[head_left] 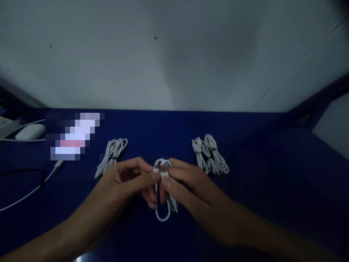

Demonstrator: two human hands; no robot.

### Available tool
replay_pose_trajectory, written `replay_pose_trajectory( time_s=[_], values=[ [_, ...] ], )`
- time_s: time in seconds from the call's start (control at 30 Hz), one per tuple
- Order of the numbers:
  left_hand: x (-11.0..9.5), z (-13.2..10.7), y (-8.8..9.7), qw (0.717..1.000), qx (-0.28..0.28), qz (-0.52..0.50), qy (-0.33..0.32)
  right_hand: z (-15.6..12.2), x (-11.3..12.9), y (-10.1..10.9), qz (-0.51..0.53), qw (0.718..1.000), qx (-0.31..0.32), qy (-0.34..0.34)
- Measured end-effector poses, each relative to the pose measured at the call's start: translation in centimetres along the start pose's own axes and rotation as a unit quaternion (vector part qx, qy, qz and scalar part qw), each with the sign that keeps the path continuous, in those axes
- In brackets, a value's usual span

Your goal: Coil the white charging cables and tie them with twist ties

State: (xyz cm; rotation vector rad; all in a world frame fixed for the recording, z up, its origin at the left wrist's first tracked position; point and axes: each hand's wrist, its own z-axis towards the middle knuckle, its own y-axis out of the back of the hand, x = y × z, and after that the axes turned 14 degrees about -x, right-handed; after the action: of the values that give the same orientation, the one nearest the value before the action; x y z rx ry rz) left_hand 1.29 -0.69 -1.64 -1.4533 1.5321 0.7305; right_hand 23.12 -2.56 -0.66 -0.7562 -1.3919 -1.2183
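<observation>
A white USB cable [163, 219], coiled into loops, is held up between both hands in the middle of the view. My left hand [131, 183] pinches one small connector end between thumb and index finger. With thumb and fingers, my right hand [191, 185] grips the larger USB plug, which has an orange inside, along with the coil. The two plugs sit side by side, pointing up. Behind my left hand lies a coiled white cable [116, 151] bound with a black tie. Beyond my right hand rest tied white cable bundles [215, 156].
On the left, a blurred-out bright phone-like screen [75, 136] has a white charging cable [32, 191] plugged in. A white rounded case, perhaps a mouse [30, 132], lies farther left. The blue table [152, 127] meets a pale wall [114, 65] at the back.
</observation>
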Motion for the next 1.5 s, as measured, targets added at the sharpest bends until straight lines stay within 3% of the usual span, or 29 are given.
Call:
replay_pose_trajectory(
  time_s=[0.4,1.5],
  values=[
    [0.29,0.16,0.03,1.000,0.004,-0.004,0.004,-0.20,0.38,0.28,-0.043,0.999,-0.001,-0.017],
    [0.34,0.19,0.17,1.000,-0.005,0.006,0.009,-0.41,-0.07,0.07,-0.043,0.999,-0.004,-0.024]
  ],
)
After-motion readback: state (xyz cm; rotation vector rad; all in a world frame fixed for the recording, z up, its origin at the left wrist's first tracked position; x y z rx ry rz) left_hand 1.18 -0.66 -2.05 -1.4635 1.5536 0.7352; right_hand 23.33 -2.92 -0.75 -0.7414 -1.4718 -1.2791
